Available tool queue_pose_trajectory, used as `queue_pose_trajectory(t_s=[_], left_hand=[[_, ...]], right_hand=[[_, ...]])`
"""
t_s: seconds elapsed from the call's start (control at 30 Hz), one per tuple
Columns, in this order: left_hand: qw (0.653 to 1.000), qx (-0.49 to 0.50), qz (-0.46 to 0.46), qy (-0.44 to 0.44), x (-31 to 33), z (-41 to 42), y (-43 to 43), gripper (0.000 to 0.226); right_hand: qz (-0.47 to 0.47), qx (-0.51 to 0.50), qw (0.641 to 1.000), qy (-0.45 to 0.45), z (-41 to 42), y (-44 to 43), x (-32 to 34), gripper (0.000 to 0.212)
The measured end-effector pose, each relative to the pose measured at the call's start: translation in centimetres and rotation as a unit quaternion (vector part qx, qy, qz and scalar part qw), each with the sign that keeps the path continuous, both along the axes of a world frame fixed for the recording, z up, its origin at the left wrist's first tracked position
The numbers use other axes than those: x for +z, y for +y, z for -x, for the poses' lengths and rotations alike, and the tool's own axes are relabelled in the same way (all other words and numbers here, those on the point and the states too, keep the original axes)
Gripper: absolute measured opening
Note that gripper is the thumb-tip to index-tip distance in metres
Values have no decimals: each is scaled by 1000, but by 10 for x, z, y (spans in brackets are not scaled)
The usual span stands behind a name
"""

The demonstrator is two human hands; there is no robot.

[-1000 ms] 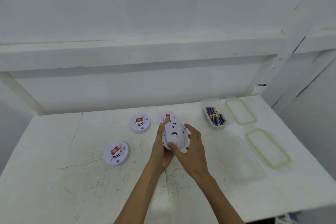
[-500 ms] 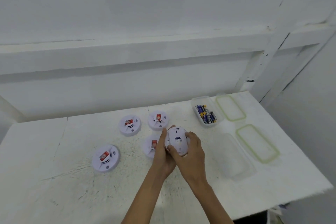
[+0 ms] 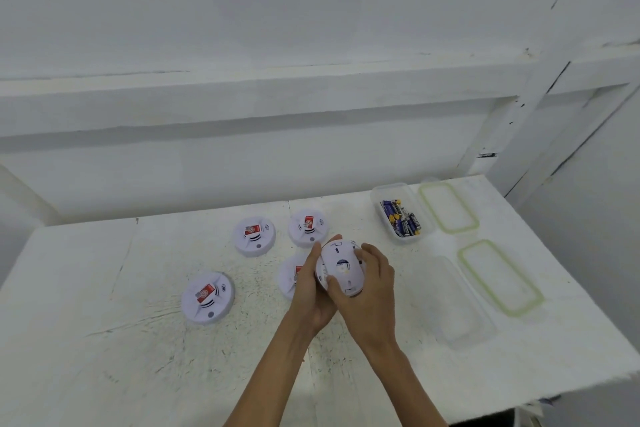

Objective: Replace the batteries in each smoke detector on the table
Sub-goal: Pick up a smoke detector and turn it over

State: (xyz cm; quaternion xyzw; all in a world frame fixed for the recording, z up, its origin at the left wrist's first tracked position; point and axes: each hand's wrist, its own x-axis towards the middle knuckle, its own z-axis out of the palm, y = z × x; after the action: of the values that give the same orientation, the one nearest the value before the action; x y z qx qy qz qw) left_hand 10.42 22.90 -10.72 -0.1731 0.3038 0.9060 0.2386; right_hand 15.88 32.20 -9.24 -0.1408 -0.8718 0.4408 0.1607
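I work in a bare, workshop-like room. White-painted wall (image 3: 311, 10) and ledge (image 3: 242, 81) stand behind my scuffed white table (image 3: 104, 340); a rough painted post (image 3: 535, 114) rises at right.

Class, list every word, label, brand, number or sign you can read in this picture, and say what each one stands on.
No words or numbers are legible.
Red stickers on the set-down smoke detectors: print blurred.
Curved-bar sign beside the visible stickers: a symbol, no words.
Blue-yellow wrappers of the batteries in the clear box: print too small.
Underside of the held smoke detector: marks blurred.
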Motion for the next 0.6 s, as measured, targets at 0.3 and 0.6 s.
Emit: queue_pose_trajectory(t_s=[0.3,0.6], left_hand=[[999,4,-23,-30,-9,0,-4,52],[998,-16,-52,-43,-11,-6,-2,64]], right_hand=[[6,-15,997,-78,1,1,-2,73],[136,-25,986,-98,15,14,-6,44]])
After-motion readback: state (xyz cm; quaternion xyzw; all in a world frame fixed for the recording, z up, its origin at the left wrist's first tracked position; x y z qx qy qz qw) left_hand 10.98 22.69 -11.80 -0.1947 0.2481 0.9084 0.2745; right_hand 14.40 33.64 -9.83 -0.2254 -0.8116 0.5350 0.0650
